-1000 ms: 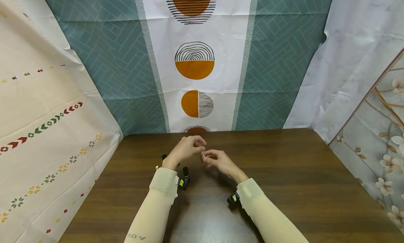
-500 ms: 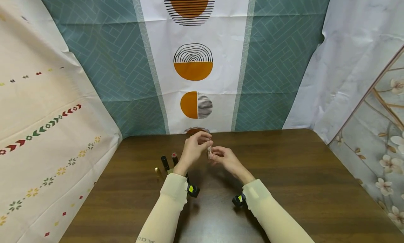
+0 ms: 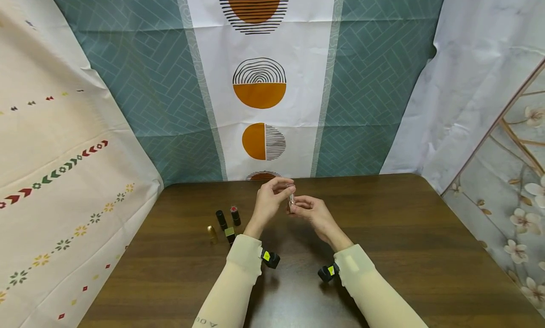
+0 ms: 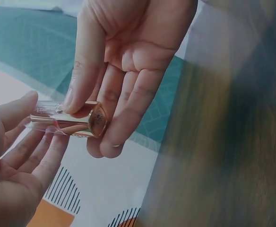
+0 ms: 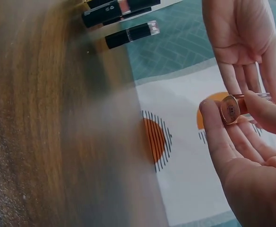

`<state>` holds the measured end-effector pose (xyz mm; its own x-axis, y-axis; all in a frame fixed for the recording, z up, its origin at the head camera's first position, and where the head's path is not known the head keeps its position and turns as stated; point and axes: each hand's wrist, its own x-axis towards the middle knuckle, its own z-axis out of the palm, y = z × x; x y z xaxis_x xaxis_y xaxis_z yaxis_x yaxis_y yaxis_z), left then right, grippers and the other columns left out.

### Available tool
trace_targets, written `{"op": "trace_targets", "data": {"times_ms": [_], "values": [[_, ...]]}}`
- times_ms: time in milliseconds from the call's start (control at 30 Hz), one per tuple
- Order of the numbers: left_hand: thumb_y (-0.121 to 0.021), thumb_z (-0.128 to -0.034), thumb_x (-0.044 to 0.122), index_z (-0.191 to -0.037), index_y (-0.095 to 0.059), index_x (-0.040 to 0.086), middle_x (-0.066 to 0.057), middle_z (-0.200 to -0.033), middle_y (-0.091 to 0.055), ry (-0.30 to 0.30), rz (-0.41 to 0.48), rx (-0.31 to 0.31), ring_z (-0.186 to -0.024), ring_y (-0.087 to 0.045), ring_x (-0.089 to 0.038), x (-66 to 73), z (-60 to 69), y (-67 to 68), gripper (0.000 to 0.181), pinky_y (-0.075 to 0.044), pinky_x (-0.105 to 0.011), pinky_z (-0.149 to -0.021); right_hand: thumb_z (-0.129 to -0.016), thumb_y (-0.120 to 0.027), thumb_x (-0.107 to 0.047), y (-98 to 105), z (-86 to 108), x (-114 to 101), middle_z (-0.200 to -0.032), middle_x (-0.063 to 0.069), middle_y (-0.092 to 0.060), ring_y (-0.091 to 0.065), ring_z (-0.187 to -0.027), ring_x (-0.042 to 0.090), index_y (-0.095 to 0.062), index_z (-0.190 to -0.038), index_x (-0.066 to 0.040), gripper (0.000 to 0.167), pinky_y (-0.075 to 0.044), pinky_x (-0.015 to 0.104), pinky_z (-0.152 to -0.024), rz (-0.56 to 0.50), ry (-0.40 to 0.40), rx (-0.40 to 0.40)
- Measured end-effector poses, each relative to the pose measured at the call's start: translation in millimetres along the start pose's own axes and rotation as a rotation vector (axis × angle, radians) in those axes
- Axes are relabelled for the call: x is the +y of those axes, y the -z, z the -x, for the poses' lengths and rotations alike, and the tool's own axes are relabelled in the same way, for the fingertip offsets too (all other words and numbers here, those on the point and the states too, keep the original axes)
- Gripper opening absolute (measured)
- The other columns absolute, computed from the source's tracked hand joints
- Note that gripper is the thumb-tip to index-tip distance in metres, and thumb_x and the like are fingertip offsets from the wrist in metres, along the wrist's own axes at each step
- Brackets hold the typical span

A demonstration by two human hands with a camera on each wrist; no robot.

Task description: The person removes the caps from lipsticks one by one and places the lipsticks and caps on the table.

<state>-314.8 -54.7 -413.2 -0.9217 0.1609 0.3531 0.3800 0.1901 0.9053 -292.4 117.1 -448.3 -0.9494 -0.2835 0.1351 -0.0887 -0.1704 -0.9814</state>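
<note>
Between my two hands is a lipstick (image 3: 291, 203) with a shiny gold base and a clear cap, held above the table. In the left wrist view the gold body of the lipstick (image 4: 83, 126) shows through the clear part. My left hand (image 3: 270, 198) pinches the clear end. The fingers and thumb of my right hand (image 3: 317, 217) grip the gold base, whose end carries an oval label in the right wrist view. Whether the cap is seated fully or partly drawn off, I cannot tell.
Left of my hands stand a black lipstick tube (image 3: 221, 219), another with a pink-red top (image 3: 235, 216), a gold tube (image 3: 212, 234) and a dark one with a gold-green top (image 3: 230, 234). Patterned cloth (image 3: 162, 82) hangs behind the brown table (image 3: 417, 233).
Both hands have moved right with the lipstick, holding it closer to upright. The tubes at the left, earlier largely covered by my left hand and forearm, now show.
</note>
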Motion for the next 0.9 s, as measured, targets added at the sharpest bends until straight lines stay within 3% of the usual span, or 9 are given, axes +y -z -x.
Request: {"op": "trace_targets", "data": {"times_ms": [167,300,367,600,900], "values": [[-0.073,-0.099,0.012,-0.122,-0.073,0.001,-0.02,-0.114,-0.075,0.014,0.025,-0.005,-0.107,-0.071,-0.034,11.2,-0.8,-3.6,0.026,-0.054,-0.052,-0.096,-0.101,-0.063,0.002,2.7,0.6,-3.0,-0.109,0.015,-0.073,-0.074,-0.095,0.019,-0.055,-0.133,0.018,0.036,-0.044,0.063,-0.106,-0.025,-0.01,0.012],[-0.075,-0.0983,0.017,-0.121,-0.074,0.003,-0.017,-0.114,-0.076,0.015,0.076,0.003,-0.107,-0.071,-0.03,9.9,-2.0,-6.6,0.026,-0.055,-0.047,-0.096,-0.1,-0.066,0.001,4.6,0.7,-6.1,-0.112,0.016,-0.073,-0.074,-0.1,0.02,-0.057,-0.133,0.016,0.037,-0.054,0.047,-0.101,-0.011,-0.027,0.059],[-0.076,-0.0973,0.021,-0.121,-0.075,0.007,-0.013,-0.115,-0.076,0.021,0.102,0.008,-0.107,-0.071,-0.027,0.0,-6.3,-9.7,0.028,-0.055,-0.046,-0.096,-0.099,-0.067,0.001,6.1,0.7,-7.4,-0.112,0.014,-0.074,-0.073,-0.102,0.02,-0.058,-0.133,0.015,0.037,-0.056,0.04,-0.098,-0.015,-0.035,0.086],[-0.076,-0.0975,0.02,-0.118,-0.076,0.008,-0.009,-0.111,-0.077,0.008,0.128,-0.006,-0.105,-0.072,-0.022,-0.3,-9.0,-13.9,0.024,-0.055,-0.04,-0.098,-0.097,-0.068,0.005,10.5,-0.9,-6.4,-0.103,0.006,-0.076,-0.075,-0.098,0.018,-0.06,-0.13,0.013,0.035,-0.057,0.035,-0.095,-0.077,-0.047,0.12],[-0.076,-0.0973,0.018,-0.119,-0.075,0.005,-0.012,-0.111,-0.076,0.003,0.121,-0.027,-0.105,-0.071,-0.023,3.2,-9.1,-15.9,0.026,-0.055,-0.042,-0.098,-0.099,-0.068,0.0,13.2,2.2,-4.0,-0.107,0.009,-0.078,-0.075,-0.099,0.016,-0.061,-0.132,0.014,0.037,-0.045,0.054,-0.11,-0.071,-0.075,0.112]]}}
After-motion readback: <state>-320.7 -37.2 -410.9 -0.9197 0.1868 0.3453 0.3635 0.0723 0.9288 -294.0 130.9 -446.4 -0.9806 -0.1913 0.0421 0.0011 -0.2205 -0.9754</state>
